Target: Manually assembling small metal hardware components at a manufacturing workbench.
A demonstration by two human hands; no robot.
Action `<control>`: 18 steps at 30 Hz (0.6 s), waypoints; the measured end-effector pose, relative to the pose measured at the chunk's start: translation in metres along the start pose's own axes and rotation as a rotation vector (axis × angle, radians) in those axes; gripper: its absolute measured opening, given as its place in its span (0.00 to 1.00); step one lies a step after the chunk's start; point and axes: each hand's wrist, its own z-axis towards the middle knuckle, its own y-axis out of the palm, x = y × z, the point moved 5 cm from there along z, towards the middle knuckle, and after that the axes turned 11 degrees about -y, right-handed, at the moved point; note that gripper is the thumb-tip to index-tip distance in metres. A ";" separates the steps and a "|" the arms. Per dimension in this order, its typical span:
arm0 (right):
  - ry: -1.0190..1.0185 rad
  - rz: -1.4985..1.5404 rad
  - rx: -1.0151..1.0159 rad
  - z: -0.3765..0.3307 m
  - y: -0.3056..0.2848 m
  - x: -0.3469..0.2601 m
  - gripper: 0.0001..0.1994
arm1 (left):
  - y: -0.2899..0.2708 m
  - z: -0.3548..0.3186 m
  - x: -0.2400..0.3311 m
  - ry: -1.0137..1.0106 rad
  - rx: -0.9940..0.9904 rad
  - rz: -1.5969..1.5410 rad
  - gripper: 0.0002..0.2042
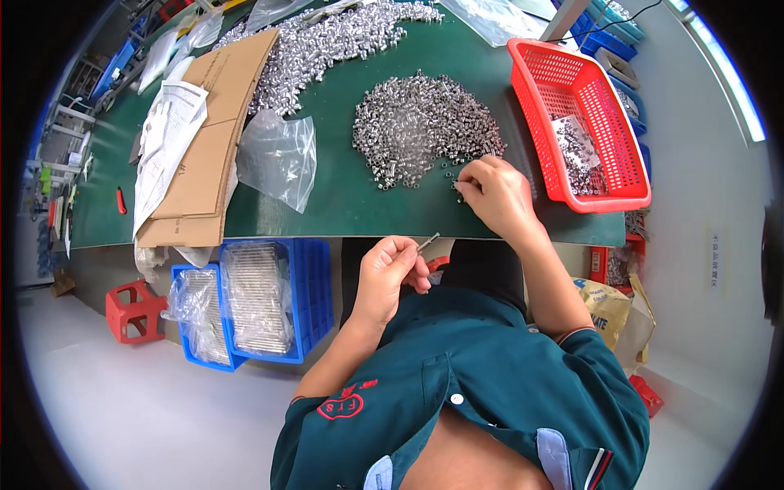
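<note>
My left hand (390, 276) is just off the near edge of the green table, thumb and fingers closed on a thin grey metal rod (428, 240) that points up and to the right. A small red piece (438, 263) shows beside these fingers; whether it belongs to the rod I cannot tell. My right hand (500, 196) rests at the table's near side with its fingertips pinched together. Loose small metal rings (454, 186) lie by those fingertips, at the right edge of a heap of short metal sleeves (384, 122). Anything inside the right pinch is hidden.
A red perforated basket (629, 167) with small metal parts stands at the right. Behind the heap spreads a larger pile of shiny sleeves (327, 49). Flattened cardboard (196, 180), papers and a clear bag (278, 163) lie left. Blue crates (314, 302) stand below the table edge.
</note>
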 end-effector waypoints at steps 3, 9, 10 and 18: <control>0.139 0.247 0.041 -0.002 -0.008 0.003 0.03 | -0.001 0.000 0.001 0.006 0.004 -0.006 0.06; 0.500 1.211 -0.136 -0.039 0.016 -0.010 0.04 | 0.003 0.003 0.002 0.017 0.002 0.022 0.07; 0.518 1.293 -0.141 -0.043 0.020 -0.015 0.04 | 0.005 0.003 0.003 0.028 -0.001 0.036 0.07; 0.628 1.527 -0.178 -0.061 0.038 -0.020 0.03 | 0.005 0.000 0.002 0.067 0.033 0.144 0.07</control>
